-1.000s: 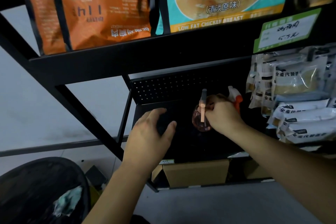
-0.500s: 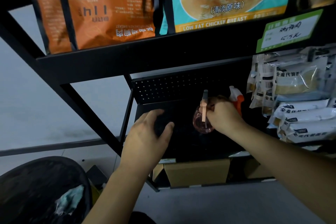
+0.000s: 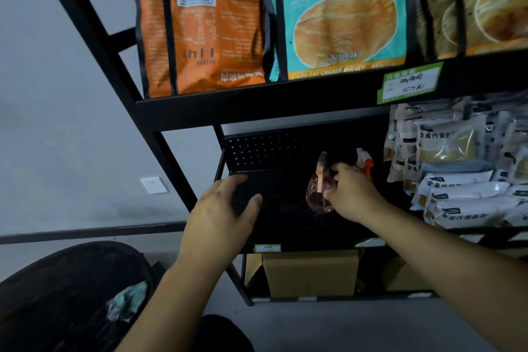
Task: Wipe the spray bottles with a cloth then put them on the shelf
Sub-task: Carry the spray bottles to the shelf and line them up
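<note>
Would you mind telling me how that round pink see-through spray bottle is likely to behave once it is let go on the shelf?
The round pink see-through spray bottle, held by the right hand, looks like thin plastic: probably light. Its bulbous body and tall trigger head may make it tippy; its smooth surface may be slippery.

The right hand [image 3: 353,193] grips a pink spray bottle [image 3: 318,194] standing on the dark middle shelf [image 3: 285,217], its fingers [image 3: 341,170] curled round the neck; just behind it stands a second spray bottle with a white-and-orange head [image 3: 364,160]. The left hand [image 3: 221,216] hovers over the shelf's left part, fingers loosely spread, holding nothing; pale food packets [image 3: 463,174] crowd the right, an orange bag [image 3: 200,23] and a teal chicken-breast bag [image 3: 343,14] stand above, and a cardboard box [image 3: 311,273] sits below.
</note>
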The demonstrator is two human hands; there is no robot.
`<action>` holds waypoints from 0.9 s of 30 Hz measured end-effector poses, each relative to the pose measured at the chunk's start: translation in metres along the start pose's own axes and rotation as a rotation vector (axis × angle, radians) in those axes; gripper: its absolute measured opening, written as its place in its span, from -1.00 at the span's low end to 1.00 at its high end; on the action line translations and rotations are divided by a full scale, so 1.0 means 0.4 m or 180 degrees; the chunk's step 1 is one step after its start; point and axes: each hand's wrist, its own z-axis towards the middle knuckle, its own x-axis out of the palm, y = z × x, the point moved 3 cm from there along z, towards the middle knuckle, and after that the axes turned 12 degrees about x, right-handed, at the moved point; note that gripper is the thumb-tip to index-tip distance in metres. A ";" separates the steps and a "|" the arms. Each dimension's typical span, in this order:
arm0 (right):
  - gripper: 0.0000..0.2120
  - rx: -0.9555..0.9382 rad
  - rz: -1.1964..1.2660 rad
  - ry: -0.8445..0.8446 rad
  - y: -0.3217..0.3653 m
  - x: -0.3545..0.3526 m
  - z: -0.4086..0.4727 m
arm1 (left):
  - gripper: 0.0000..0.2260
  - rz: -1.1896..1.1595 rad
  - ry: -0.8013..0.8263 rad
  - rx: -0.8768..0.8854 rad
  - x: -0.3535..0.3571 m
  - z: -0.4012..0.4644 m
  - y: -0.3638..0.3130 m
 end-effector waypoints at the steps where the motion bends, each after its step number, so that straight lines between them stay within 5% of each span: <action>1: -0.44 0.0006 0.0035 -0.0004 0.002 -0.009 -0.014 | -0.56 0.0010 -0.0015 -0.0002 -0.012 -0.011 -0.005; 17: -0.43 -0.0778 0.0215 0.0134 0.223 -0.115 -0.321 | -0.54 0.0321 -0.0351 -0.0328 -0.276 -0.254 -0.001; 27: -0.42 -0.1650 0.0300 0.0638 0.445 0.005 -0.519 | -0.50 0.0660 -0.0564 -0.0865 -0.446 -0.441 0.134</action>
